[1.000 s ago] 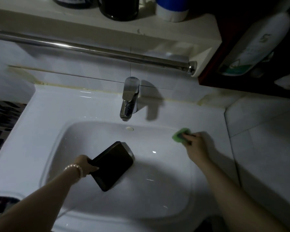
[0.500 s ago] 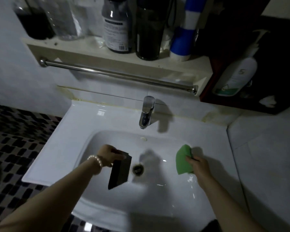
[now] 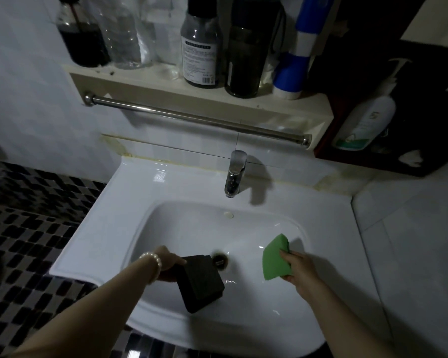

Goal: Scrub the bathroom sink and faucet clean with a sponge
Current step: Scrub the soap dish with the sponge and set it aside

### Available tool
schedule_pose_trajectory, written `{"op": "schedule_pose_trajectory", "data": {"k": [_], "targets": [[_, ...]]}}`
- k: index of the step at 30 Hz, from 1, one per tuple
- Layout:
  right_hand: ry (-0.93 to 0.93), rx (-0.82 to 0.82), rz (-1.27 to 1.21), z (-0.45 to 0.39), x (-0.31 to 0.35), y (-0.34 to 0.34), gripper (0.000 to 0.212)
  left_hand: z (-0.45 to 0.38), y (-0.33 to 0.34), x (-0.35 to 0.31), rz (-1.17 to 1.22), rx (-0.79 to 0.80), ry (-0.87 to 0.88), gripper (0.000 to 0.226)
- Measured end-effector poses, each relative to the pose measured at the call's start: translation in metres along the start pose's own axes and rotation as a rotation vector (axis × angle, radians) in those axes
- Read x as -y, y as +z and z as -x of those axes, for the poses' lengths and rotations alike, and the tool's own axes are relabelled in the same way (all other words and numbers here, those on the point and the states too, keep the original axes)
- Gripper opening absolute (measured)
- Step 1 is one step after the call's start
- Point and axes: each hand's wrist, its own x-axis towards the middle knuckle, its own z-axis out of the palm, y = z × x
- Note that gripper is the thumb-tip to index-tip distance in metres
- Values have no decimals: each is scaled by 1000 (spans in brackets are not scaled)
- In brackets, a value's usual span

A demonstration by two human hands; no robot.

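**Both hands over the basin, sponge in the right**

The right hand (image 3: 299,271) pinches a green sponge (image 3: 275,257) by its right edge, fingers curled round it, over the right side of the white sink (image 3: 145,192) bowl. The left hand (image 3: 167,263), a bead bracelet (image 3: 153,263) at its wrist, grips a flat black block (image 3: 201,281) beside the drain (image 3: 219,260). The faucet (image 3: 234,174) stands at the sink's back edge.

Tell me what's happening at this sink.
A person stands over the white bathroom sink with something in each hand. The right hand grips a green sponge over the right side of the basin. The left hand holds a flat dark object beside the drain. No water runs from the faucet.
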Motion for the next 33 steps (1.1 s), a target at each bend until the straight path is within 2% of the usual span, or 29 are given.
{"op": "schedule_pose_trajectory", "data": {"k": [4,7,10,12,14,17,19,23,26,29,31,33], "targets": [[-22,-20,23,5,-4,4,41,2,0,-3,-77,71,128,19],[-58,-77,15,7,-2,6,40,9,1,-10,-213,122,336,17],[-67,-152,-32,7,3,4,36,20,4,-16,-711,-32,638,31],[-70,-182,-11,9,5,1,26,31,10,-16,-977,-132,858,30],[-71,-159,80,14,6,2,17,43,17,-12,-1093,-146,1089,29],[-35,-47,259,28,3,14,24,59,26,-5,-1148,-227,1524,22],[12,22,343,37,-3,28,27,67,37,0,-1137,-271,1725,20],[-15,-17,359,46,-13,54,41,72,63,12,-1007,-317,1897,11],[-121,-124,349,49,-20,60,57,71,67,18,-1058,-318,1984,7],[-218,-205,357,55,-25,60,53,72,69,22,-1080,-270,1987,10],[-278,-254,366,60,-24,58,44,73,68,23,-1072,-249,2011,22],[-359,-322,380,64,-19,54,37,74,66,24,-959,-238,2008,49]]}}
